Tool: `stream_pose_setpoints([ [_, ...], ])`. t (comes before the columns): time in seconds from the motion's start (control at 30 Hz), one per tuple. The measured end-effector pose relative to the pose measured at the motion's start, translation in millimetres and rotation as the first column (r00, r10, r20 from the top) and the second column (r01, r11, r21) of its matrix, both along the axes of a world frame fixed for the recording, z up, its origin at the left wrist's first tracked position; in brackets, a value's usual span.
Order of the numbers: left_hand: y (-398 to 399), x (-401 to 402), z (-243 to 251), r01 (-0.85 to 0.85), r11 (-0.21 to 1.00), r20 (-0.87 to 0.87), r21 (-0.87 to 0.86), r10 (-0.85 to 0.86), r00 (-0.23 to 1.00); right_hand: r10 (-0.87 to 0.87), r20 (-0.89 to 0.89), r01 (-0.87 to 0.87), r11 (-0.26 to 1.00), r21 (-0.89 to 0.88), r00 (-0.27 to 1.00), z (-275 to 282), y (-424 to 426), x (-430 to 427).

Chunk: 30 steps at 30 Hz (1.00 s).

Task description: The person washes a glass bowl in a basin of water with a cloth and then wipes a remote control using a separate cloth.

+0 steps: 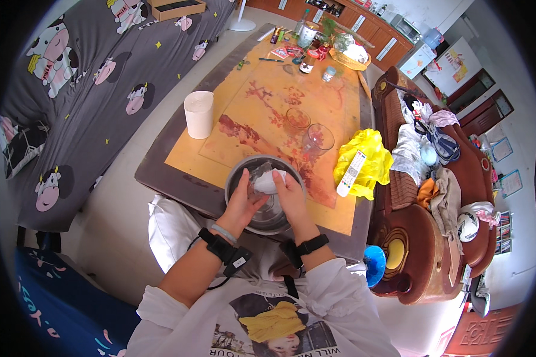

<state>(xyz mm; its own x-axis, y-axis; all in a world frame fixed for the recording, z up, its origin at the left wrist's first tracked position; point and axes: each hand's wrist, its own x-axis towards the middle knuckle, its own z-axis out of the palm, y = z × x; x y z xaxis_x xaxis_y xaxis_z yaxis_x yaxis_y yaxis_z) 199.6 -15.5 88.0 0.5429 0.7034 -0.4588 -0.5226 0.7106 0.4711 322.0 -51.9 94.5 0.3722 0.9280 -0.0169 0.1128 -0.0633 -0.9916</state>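
Note:
Both hands are over a round metal basin [272,217] at the table's near edge. My right hand [291,196] pinches a white wad [268,182], which looks like wet tissue or cloth. My left hand [240,206] is curled around a clear glass item [262,168], probably a cup; the wad rests against it and hides part of it. Beyond the basin, two clear glass cups [320,139] stand close together on the table. To the left is a roll of paper towel [199,115], standing upright.
A yellow plastic bag [370,156] lies right of the basin with a white remote control [351,173] on it. Jars [309,61], bottles and a wicker basket [350,60] crowd the table's far end. A brown sofa [411,241] flanks the right side, near a blue bin [375,266].

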Motion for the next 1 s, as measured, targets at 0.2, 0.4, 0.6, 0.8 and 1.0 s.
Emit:
stream_pose_setpoints([
  [0.2,-6.7,6.6,6.3,-0.051,0.993,-0.179,0.103,0.069,0.981,-0.042,-0.12,0.016,0.978,-0.21,0.992,10.7,-14.1,-5.2],
  [0.4,-11.5,11.1,-1.0,-0.012,0.893,-0.259,0.449,0.143,0.955,-0.145,-0.697,-0.087,0.954,-0.286,0.702,16.3,7.4,23.1],
  [0.6,-7.7,13.7,-8.3,0.073,0.68,-0.34,0.73,0.268,0.901,-0.158,-0.71,-0.067,0.958,-0.278,0.686,6.7,6.6,18.6],
  [0.8,4.8,12.7,17.3,0.084,0.973,-0.338,0.214,-0.007,0.941,-0.024,-0.259,-0.01,0.992,-0.126,0.966,8.9,-24.2,-5.2],
  [1.0,10.9,13.2,31.1,0.291,0.939,-0.486,0.183,-0.171,0.857,0.019,-0.088,-0.024,0.998,-0.064,0.996,6.6,-20.6,4.5],
])
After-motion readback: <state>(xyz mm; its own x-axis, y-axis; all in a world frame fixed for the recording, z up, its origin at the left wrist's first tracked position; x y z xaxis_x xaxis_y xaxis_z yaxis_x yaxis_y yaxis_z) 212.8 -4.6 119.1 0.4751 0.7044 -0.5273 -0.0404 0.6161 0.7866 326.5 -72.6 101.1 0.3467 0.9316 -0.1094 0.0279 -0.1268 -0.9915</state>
